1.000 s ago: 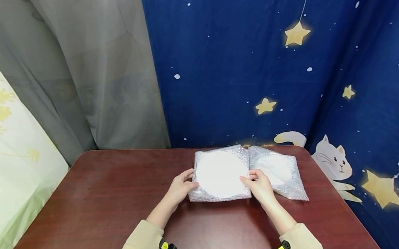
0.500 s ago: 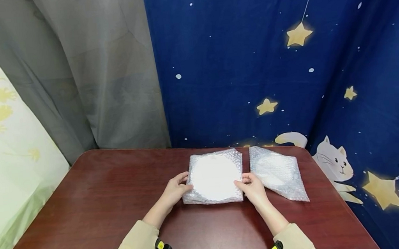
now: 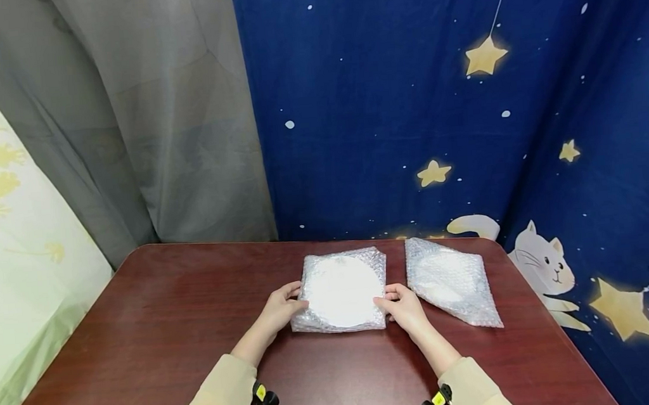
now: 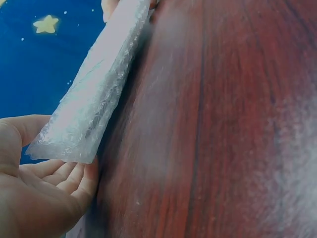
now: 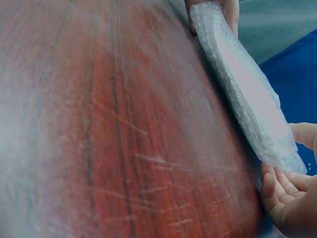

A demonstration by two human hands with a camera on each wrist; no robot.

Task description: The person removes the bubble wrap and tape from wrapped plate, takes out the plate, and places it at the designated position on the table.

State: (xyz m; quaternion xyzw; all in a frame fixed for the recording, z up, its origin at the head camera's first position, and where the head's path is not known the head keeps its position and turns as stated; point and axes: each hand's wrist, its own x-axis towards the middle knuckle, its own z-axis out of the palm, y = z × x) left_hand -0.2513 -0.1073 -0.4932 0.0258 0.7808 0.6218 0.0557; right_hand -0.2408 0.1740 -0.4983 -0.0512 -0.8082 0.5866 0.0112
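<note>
A flat bubble-wrap package (image 3: 340,290) lies level between my hands, just above or on the table; which one cannot be told. Its middle glares white, so whatever is inside stays hidden. My left hand (image 3: 278,309) grips its left edge, thumb on top and fingers beneath, as the left wrist view shows. At the opposite edge, my right hand (image 3: 406,310) pinches the package the same way. From the right wrist view the package (image 5: 252,94) looks thin and slightly puffed. A second bubble-wrap package (image 3: 457,287) rests on the table to the right, apart from my right hand.
The dark red wooden table (image 3: 168,329) spreads out on both sides and in front of the packages. Behind its far edge hang a grey curtain (image 3: 194,143) and a blue star-patterned curtain (image 3: 373,97). A pale flowered cloth (image 3: 16,284) hangs at the left.
Both hands have carried the first package leftward and slightly toward me, off the second package's edge. A gap now separates the two packages. The second one has stayed put.
</note>
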